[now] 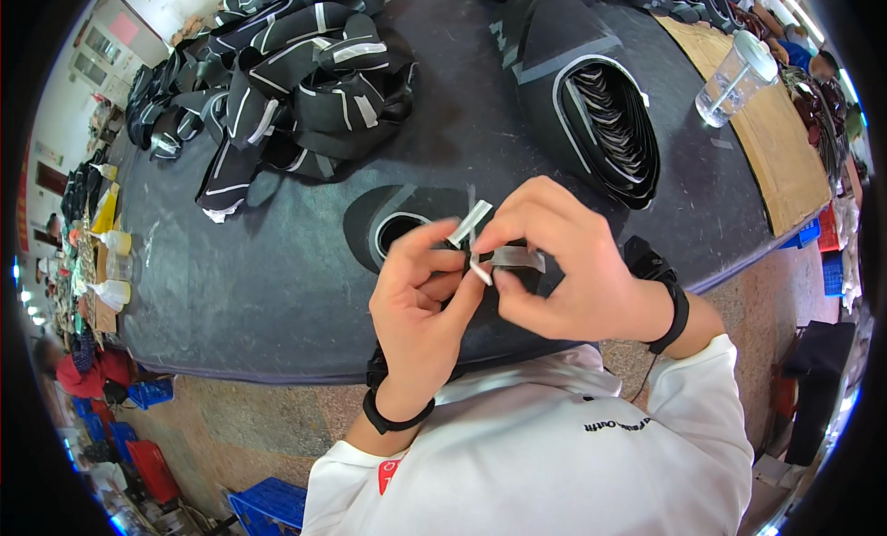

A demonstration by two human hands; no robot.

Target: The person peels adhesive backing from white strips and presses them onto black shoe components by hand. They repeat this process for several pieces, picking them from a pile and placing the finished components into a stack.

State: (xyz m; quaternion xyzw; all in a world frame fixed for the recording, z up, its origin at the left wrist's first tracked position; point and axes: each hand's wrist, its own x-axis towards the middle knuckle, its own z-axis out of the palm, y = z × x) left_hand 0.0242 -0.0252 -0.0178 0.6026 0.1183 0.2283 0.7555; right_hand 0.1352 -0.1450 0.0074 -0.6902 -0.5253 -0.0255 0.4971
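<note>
My left hand (420,296) and my right hand (564,263) meet over the near edge of the dark table (268,305). Their fingertips pinch a small black piece with strips of whitish tape (469,224) on it. One strip stands up between the thumbs and fingers, and a greyish band (517,257) shows beneath my right fingers. Much of the piece is hidden by my fingers. Just behind my left hand, a flat black shoe upper (365,217) with a grey-edged opening lies on the tabletop, partly covered by that hand.
A heap of black pieces with white strips (305,92) covers the far left. Nested black uppers (591,111) form a stack at the far right. Beyond them, a clear lidded cup (735,83) stands by a cardboard sheet (785,166). A blue crate (268,504) sits at lower left.
</note>
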